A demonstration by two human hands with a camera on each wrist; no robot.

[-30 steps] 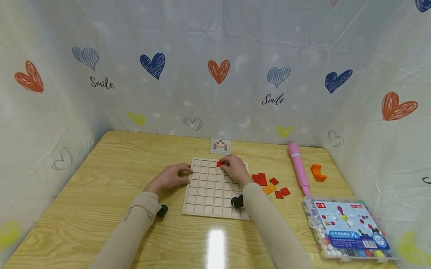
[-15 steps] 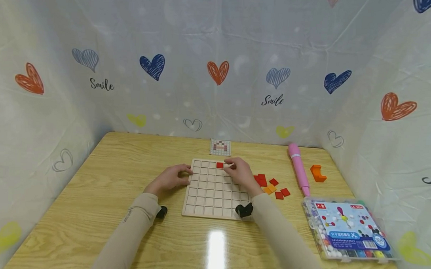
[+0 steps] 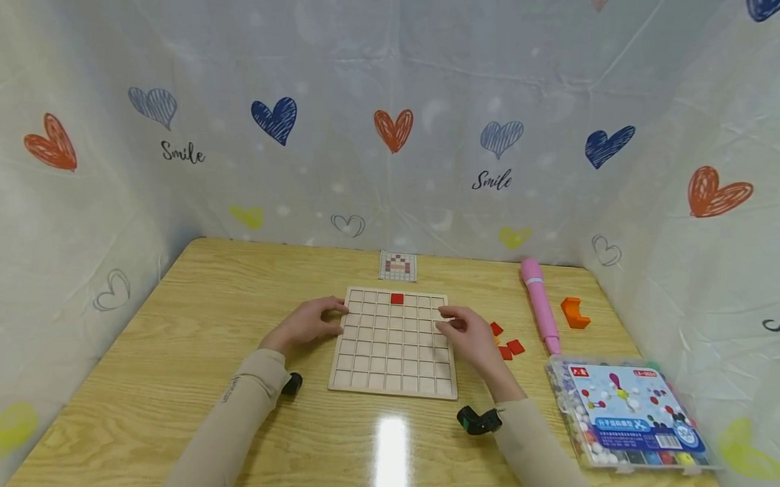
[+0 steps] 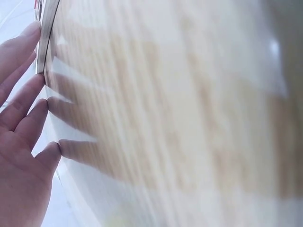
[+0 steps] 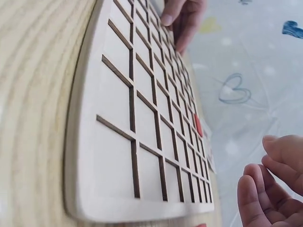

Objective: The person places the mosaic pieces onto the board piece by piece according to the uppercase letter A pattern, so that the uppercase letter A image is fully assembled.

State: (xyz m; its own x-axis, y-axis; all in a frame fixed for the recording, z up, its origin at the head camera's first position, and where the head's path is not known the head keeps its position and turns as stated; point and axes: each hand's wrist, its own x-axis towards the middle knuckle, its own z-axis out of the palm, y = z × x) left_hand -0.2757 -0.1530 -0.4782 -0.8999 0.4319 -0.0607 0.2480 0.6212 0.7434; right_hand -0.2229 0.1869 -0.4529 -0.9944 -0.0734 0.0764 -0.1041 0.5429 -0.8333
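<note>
A pale wooden grid board lies on the table. One red square tile sits in a cell of its far row, also seen as a red tile in the right wrist view. My left hand is at the board's left edge, thumb and fingertips right at the rim. In the left wrist view the fingers of that hand are extended, their tips at the tabletop. Above the board's right edge is my right hand, with nothing between its thumb and loosely bent fingers; it partly hides the loose tiles.
Loose red tiles and a bit of orange lie right of the board. A printed pattern card lies behind it. Further right are a pink stick-shaped object, an orange bracket-like piece and a clear box of beads.
My right hand has let go of the red tile, leaving it in the far row, and moved right and nearer, over to the board's right edge. The left hand has stayed put.
</note>
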